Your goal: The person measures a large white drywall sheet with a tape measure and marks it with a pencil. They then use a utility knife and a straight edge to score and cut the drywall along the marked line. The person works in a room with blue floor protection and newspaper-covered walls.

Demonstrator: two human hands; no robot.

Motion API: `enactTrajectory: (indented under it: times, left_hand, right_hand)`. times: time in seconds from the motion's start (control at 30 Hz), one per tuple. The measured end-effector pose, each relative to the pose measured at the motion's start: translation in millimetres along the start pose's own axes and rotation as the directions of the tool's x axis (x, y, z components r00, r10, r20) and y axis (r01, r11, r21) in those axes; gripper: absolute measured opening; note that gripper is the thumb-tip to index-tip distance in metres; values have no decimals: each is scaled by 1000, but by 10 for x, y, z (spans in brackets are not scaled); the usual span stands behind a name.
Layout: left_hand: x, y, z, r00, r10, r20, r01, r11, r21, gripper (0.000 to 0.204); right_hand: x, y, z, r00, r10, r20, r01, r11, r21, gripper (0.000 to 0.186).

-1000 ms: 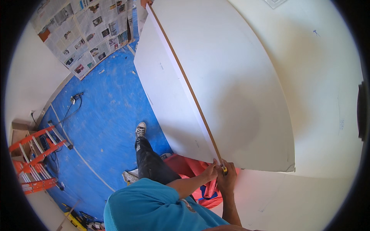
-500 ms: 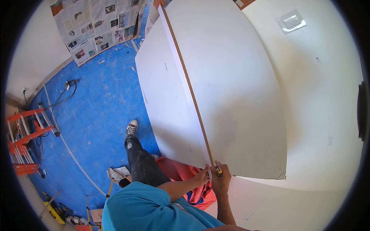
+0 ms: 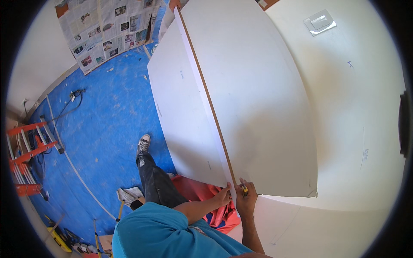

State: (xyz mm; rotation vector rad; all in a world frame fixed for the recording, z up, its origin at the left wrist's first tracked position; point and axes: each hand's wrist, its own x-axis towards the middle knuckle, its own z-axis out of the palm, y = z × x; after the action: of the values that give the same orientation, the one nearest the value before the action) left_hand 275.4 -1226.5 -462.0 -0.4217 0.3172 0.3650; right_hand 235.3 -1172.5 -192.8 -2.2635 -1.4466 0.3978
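A large white board (image 3: 262, 112) stretches away from me, and a long white strip with a brown edge (image 3: 212, 109) lies along it from far to near. My left hand (image 3: 223, 195) is closed on the near end of this strip. Just right of it, at the board's near edge, my right hand (image 3: 246, 201) grips a small yellow and black tool (image 3: 245, 189), probably a utility knife; its tip is hard to make out. At the strip's far end, another person's hand (image 3: 174, 4) holds on.
Blue sheeting (image 3: 107, 112) covers the floor, where my shoe (image 3: 144, 142) rests. An orange ladder (image 3: 34, 148) and a cable (image 3: 77, 95) are at left. Red cloth (image 3: 202, 193) lies under the near board edge. A white wall (image 3: 361, 103) with a switch plate (image 3: 320, 22) borders the right.
The whole view has shifted slightly, so the scene sits a little further left. Both hands keep their places at the near end of the strip, with hardly any visible movement.
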Motion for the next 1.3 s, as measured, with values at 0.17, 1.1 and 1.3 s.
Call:
enactTrajectory:
  times: [0.17, 1.1, 1.3]
  left_hand:
    - [13, -7, -7, 1000, -7, -8, 8, 995, 99, 63]
    - [-48, 20, 28, 1000, -13, 25, 14, 998, -63, 40]
    - [-11, 1, -17, 993, -11, 121, 12, 1000, -6, 66]
  right_hand:
    - [-18, 49, 9, 1000, 7, 1, -7, 1000, -2, 36]
    - [81, -28, 75, 984, 179, 8, -178, 978, 111, 30]
    - [123, 14, 136, 945, 297, 135, -316, 938, 145, 47]
